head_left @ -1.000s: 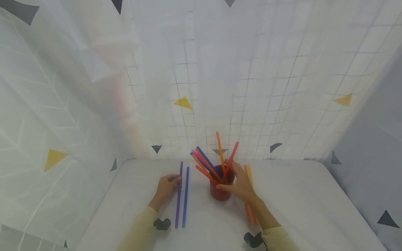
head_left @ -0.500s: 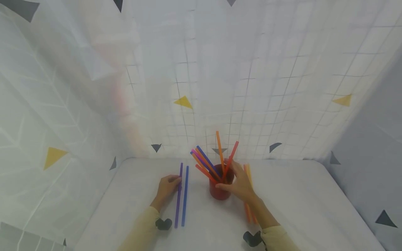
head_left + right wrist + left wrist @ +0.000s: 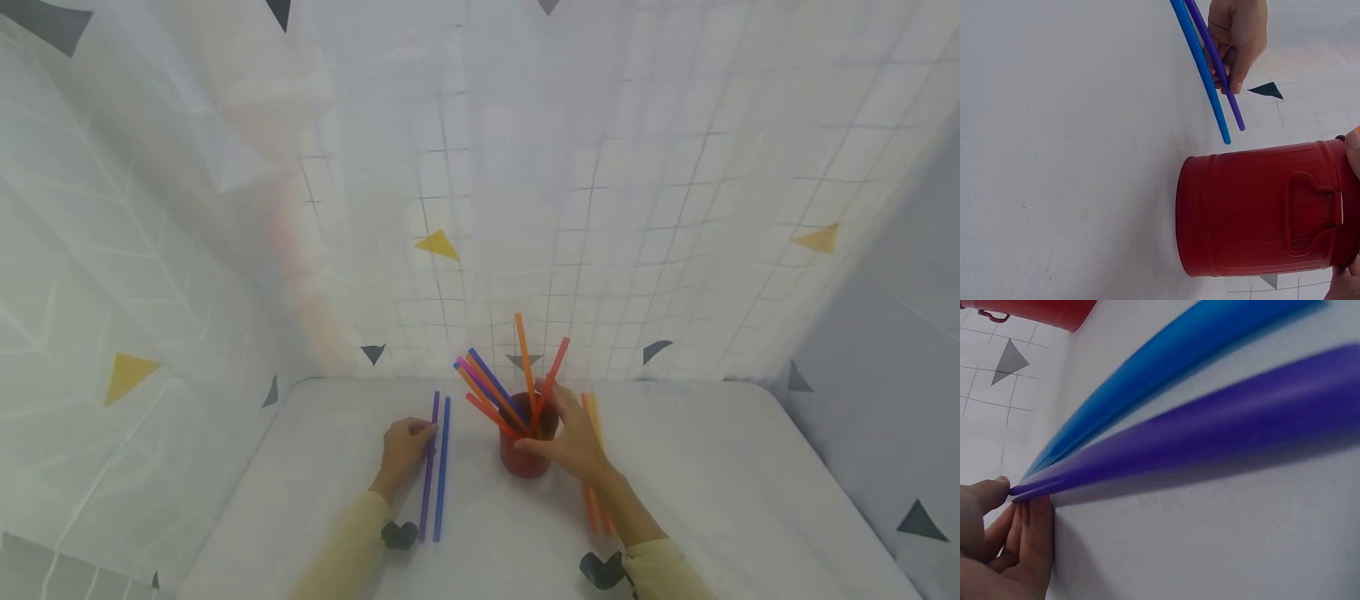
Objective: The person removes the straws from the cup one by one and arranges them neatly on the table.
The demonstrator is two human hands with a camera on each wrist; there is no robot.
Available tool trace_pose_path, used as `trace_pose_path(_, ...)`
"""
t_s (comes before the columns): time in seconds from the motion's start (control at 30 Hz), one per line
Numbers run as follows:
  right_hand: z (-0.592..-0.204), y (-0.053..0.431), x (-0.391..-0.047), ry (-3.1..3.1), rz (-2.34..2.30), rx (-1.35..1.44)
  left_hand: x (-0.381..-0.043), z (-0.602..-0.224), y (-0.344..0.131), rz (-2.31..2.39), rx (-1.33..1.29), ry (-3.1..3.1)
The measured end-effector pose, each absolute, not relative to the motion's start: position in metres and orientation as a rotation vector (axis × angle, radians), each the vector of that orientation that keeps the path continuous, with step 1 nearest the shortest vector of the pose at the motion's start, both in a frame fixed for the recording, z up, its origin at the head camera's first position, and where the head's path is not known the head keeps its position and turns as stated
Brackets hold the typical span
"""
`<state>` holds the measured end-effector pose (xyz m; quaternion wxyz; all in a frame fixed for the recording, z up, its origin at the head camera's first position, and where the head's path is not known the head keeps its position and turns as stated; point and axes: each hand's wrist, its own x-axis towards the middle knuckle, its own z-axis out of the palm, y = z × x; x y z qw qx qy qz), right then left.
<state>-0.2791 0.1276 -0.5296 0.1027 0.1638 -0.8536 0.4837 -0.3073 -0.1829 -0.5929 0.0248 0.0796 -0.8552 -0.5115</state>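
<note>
My left hand point(image 3: 405, 446) pinches a purple straw point(image 3: 428, 492) between thumb and fingers, low over the white table. Just right of it lies a blue straw point(image 3: 442, 492), roughly parallel; in the left wrist view the purple straw point(image 3: 1222, 434) and the blue straw point(image 3: 1129, 378) run close together. My right hand point(image 3: 576, 437) grips the small red pail point(image 3: 522, 463) near its rim, thumb on the near side and fingers at the far right. Several orange, red, blue and pink straws lean in the pail. The right wrist view shows the pail's side handle point(image 3: 1291, 212).
Orange and yellow straws point(image 3: 595, 408) lie on the white table point(image 3: 712, 475) right of the pail, partly hidden under my right forearm. A white sheet point(image 3: 510, 208) with grid lines and triangles rises behind the table.
My left hand has shifted slightly right with the purple straw, bringing its upper end closer to the blue straw. My right hand and the pail stay in place.
</note>
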Motion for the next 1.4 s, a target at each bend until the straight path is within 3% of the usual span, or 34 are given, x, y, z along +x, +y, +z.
trace_pose_path(0.87, -0.534, 0.126, -0.280, -2.567, 1.455, 0.403, -0.301, -0.588, -0.181, -1.514, 0.285, -2.722)
trace_pose_path(1.4, -0.533, 0.128, -0.279, -2.547, 1.462, 0.446, -0.292, -0.548, -0.168, -1.640, 0.015, -2.534)
